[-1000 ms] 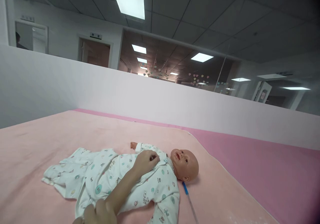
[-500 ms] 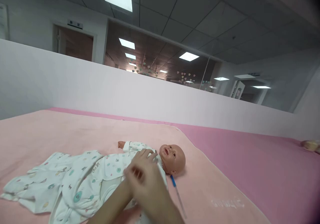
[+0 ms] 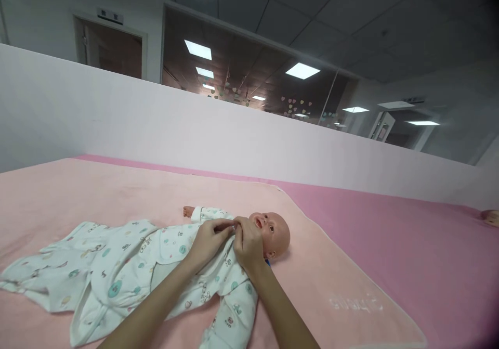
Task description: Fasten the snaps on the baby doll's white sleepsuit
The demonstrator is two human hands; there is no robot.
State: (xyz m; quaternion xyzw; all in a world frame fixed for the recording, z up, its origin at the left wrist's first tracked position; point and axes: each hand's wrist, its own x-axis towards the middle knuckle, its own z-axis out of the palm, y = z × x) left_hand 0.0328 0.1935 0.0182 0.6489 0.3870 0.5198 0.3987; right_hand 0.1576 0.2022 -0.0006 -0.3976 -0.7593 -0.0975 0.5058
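Both hands meet at the collar: left hand (image 3: 208, 240) and right hand (image 3: 246, 245) side by side, fingertips pinched onto the neckline of the romper (image 3: 156, 255), just under the chin of the doll (image 3: 275, 230). The doll lies on its back across the blanket (image 3: 117, 193), head right, legs trailing left.

A peach blanket (image 3: 331, 286) lies on a pink mat (image 3: 409, 245), white partition (image 3: 156, 130) behind.

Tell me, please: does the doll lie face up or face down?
Face up: the doll shows its face toward the ceiling, lying on the pink blanket.
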